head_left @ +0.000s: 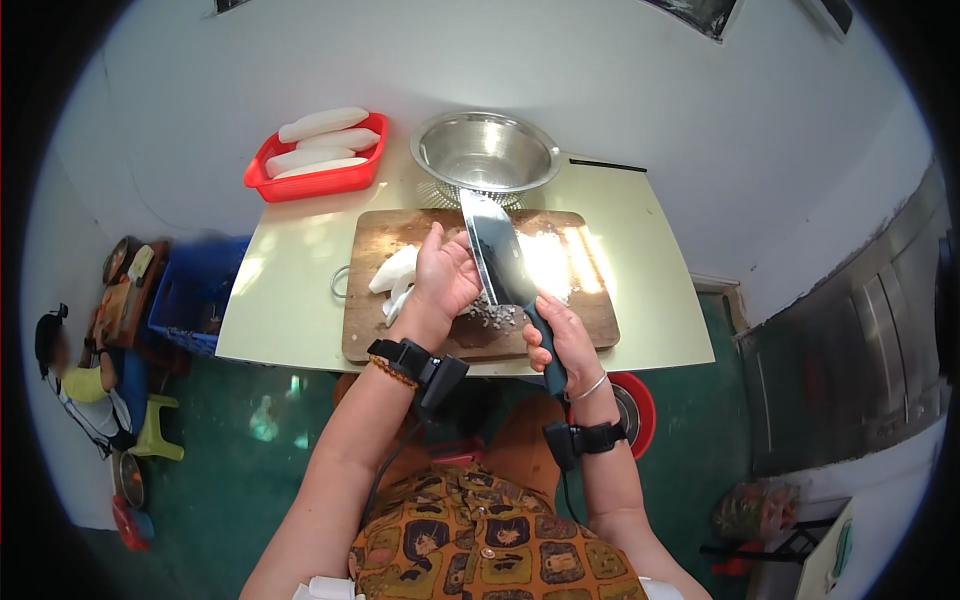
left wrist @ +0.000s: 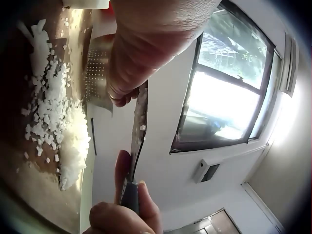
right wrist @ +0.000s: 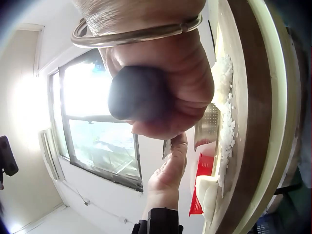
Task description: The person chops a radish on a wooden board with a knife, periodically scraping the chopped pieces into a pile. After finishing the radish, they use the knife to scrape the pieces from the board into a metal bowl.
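In the head view my right hand (head_left: 570, 345) grips the dark handle of a broad knife (head_left: 498, 245), its blade raised above the wooden cutting board (head_left: 375, 335). My left hand (head_left: 445, 275), palm partly up, has its fingertips at the side of the blade; small white bits cling to the blade (left wrist: 140, 117) in the left wrist view. Finely chopped white bits (head_left: 492, 315) lie on the board under the knife, heaped (left wrist: 51, 105) in the left wrist view. Larger white pieces (head_left: 395, 270) lie at the board's left, partly behind my left hand and wrist.
Behind the board stands a perforated metal colander (head_left: 485, 150). A red basket (head_left: 318, 183) with several long white peeled vegetables (head_left: 325, 124) is at the table's back left. A blue crate (head_left: 195, 290) and a seated person (head_left: 90, 385) are at far left. A red basin (head_left: 640, 415) sits below the table.
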The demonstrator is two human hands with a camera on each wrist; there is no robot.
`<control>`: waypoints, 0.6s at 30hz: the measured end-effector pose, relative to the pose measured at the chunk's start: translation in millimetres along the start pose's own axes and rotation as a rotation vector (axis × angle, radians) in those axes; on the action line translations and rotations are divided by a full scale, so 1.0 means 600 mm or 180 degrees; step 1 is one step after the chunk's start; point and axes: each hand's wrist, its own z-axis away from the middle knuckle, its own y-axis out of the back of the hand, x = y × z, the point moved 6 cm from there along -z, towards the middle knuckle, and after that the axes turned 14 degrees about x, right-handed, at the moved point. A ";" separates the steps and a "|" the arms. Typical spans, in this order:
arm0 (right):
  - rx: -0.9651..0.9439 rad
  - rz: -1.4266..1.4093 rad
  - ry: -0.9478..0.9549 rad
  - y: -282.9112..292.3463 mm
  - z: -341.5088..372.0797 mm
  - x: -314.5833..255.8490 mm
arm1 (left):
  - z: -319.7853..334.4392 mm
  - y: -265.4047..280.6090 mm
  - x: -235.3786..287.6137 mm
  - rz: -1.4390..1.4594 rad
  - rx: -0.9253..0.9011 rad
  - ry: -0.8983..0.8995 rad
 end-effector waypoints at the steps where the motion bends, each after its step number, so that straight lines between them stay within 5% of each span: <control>1: -0.0009 0.0016 0.0038 -0.001 -0.004 -0.002 | 0.003 -0.002 -0.001 0.0008 -0.0090 0.0039; 18: 0.0265 0.0025 0.0477 -0.007 -0.049 -0.023 | 0.018 0.016 -0.035 -0.0065 0.0324 0.0364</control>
